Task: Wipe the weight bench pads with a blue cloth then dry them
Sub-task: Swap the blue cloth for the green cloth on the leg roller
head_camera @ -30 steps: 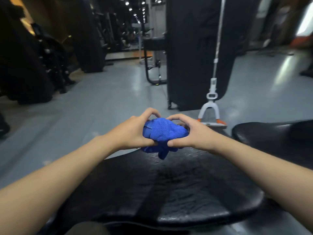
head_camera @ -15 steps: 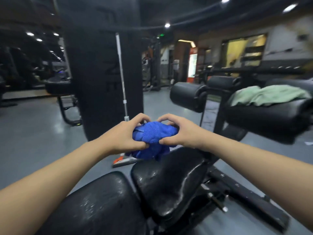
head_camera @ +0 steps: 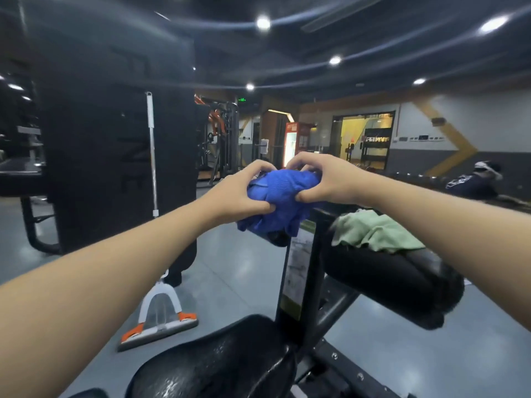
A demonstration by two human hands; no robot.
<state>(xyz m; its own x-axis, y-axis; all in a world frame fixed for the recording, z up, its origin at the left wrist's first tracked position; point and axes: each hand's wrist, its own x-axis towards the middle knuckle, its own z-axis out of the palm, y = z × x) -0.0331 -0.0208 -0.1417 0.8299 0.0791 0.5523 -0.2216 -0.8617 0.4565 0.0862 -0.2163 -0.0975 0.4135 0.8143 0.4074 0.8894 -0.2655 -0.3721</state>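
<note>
We bunch the blue cloth between both hands at centre frame, held in the air above the bench: the left hand clutches its 9 o'clock side, the right hand its 3 o'clock side, fingers and thumbs of each curled into the fabric. The cloth is a crumpled wad of nubby material, loose corners drooping at 6 o'clock toward the roller pad, which it may or may not touch. To do this step well, we judge, the wad should be gathered into a flat face and pressed down evenly on the roller pad, then drawn along its length so no strip is missed. A green cloth lies on top of that pad at 4 o'clock from the hands, ready for drying. The seat pad at 6 o'clock glistens with wet specks. A floor mop leans against a dark column at 8 o'clock. Another person is at 3 o'clock
</note>
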